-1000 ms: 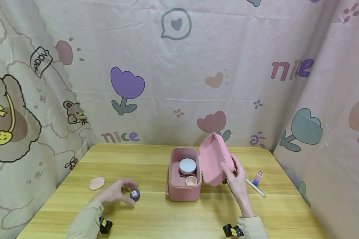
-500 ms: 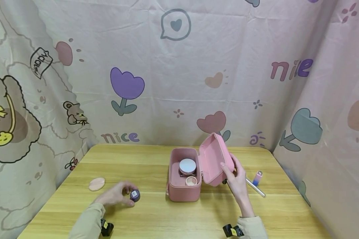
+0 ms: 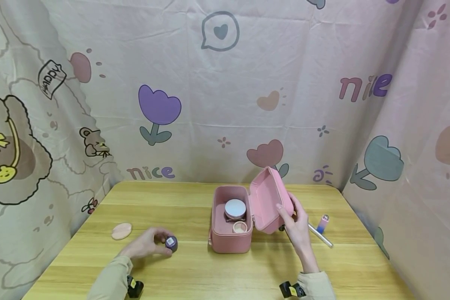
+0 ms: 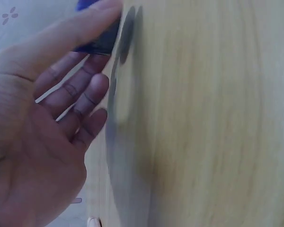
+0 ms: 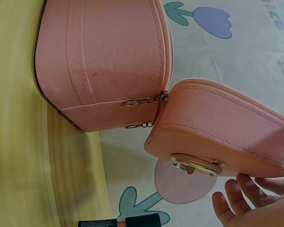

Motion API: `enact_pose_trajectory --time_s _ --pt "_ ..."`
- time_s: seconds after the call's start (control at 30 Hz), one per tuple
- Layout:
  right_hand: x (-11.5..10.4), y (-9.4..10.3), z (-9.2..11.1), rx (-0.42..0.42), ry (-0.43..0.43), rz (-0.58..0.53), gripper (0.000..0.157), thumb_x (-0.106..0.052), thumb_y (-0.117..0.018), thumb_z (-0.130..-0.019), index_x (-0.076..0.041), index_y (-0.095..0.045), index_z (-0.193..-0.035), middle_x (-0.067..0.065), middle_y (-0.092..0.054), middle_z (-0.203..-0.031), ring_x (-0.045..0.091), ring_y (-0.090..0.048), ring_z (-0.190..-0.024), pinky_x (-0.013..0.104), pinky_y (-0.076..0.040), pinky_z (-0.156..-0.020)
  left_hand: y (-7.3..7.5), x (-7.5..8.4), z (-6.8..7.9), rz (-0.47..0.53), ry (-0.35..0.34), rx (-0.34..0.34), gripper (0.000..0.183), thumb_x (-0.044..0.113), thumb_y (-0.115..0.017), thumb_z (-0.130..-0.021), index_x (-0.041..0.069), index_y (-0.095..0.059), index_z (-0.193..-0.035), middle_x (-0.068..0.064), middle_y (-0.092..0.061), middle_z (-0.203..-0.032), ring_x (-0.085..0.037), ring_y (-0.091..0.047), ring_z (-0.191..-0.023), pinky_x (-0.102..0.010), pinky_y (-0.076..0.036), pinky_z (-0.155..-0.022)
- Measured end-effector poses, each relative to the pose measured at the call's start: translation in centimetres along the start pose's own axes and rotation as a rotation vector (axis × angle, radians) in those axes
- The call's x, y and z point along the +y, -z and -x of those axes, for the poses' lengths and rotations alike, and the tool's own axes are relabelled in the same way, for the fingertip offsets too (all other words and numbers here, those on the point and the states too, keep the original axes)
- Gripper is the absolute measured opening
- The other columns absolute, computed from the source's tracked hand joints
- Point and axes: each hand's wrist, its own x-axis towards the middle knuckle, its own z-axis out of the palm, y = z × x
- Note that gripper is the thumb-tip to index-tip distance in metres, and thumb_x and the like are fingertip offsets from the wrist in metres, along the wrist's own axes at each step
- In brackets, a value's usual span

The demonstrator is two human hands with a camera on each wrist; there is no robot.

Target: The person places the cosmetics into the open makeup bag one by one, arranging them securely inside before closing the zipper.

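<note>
One small dark-purple jar [image 3: 171,244] is pinched in the left hand [image 3: 147,243], while the right hand [image 3: 297,225] grips the raised lid [image 3: 266,200] of a pink cosmetic case [image 3: 231,243].

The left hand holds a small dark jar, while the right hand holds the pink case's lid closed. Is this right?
Not quite: the lid of the pink case is open, not closed, in the head view. The right hand does hold it, and the left hand holds the jar.
</note>
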Motion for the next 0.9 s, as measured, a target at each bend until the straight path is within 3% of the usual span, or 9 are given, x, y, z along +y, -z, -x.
enact_pose_trajectory --time_s 0.23,0.37,0.53,0.73,0.9 --pt "0.0 0.0 0.1 -0.001 -0.004 -0.004 0.053 -0.021 -0.062 -0.083 -0.015 -0.041 -0.132 0.008 -0.05 -0.123 0.008 -0.049 -0.102 0.013 -0.048 -0.078 -0.2 -0.1 -0.4 0.086 -0.089 0.063 0.044 0.026 -0.072 -0.072 0.012 -0.056 -0.111 -0.003 -0.063 -0.1 -0.01 -0.058 -0.087 -0.026 -0.05 -0.079" --pt "0.0 0.0 0.2 -0.002 -0.007 -0.005 0.053 -0.021 -0.062 -0.083 -0.016 -0.041 -0.132 0.008 -0.05 -0.123 0.008 -0.049 -0.102 0.014 -0.048 -0.078 -0.1 0.3 -0.6 0.137 -0.075 0.09 0.046 0.023 -0.072 -0.072 0.008 -0.056 -0.113 -0.005 -0.064 -0.102 -0.01 -0.06 -0.091 -0.029 -0.05 -0.084" --pt "0.0 0.0 0.1 0.0 -0.012 -0.004 0.052 -0.021 -0.061 -0.084 -0.016 -0.041 -0.132 0.008 -0.05 -0.123 0.008 -0.049 -0.101 0.014 -0.048 -0.077 0.1 0.9 -0.7 0.155 -0.056 0.151 0.048 0.022 -0.074 -0.069 0.01 -0.057 -0.112 -0.005 -0.064 -0.102 -0.01 -0.061 -0.091 -0.023 -0.05 -0.083" --pt "0.0 0.0 0.1 0.003 -0.009 0.003 0.053 -0.021 -0.061 -0.084 -0.016 -0.041 -0.132 0.008 -0.05 -0.123 0.007 -0.049 -0.101 0.013 -0.048 -0.077 0.3 1.8 -1.0 0.165 -0.04 0.191 0.045 0.02 -0.073 -0.071 0.013 -0.056 -0.113 -0.005 -0.065 -0.103 -0.016 -0.061 -0.094 -0.037 -0.049 -0.087" --pt "0.0 0.0 0.0 -0.001 -0.01 0.002 0.053 -0.021 -0.061 -0.084 -0.015 -0.041 -0.132 0.007 -0.05 -0.122 0.007 -0.049 -0.1 0.014 -0.049 -0.077 0.4 3.6 -1.2 0.146 -0.04 0.25 0.046 0.015 -0.073 -0.071 0.01 -0.056 -0.113 -0.005 -0.064 -0.102 -0.015 -0.061 -0.09 -0.025 -0.049 -0.084"
